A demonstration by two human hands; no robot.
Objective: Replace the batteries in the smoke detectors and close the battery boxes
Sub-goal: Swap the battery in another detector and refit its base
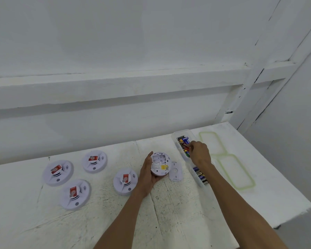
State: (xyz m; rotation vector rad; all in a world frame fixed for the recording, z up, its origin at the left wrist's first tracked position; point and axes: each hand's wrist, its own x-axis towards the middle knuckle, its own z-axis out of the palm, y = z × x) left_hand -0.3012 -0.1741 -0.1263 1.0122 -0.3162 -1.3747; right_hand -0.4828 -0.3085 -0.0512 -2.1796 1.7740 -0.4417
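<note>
My left hand (147, 174) grips a white smoke detector (160, 164) turned back side up, its battery compartment open and showing no batteries. Its loose cover (176, 171) lies on the table just to the right. My right hand (199, 152) reaches into the far clear battery box (175, 139), fingers curled among the mixed batteries (183, 141); whether it pinches one is hidden. A second clear box (198, 184) closer to me holds more batteries (199, 174). Several other smoke detectors lie face up to the left, such as the nearest detector (125, 181).
Two green-rimmed clear lids (236, 170) lie on the table to the right of the boxes. The white table (97, 221) ends close on the right. A white wall with a ledge rises behind it.
</note>
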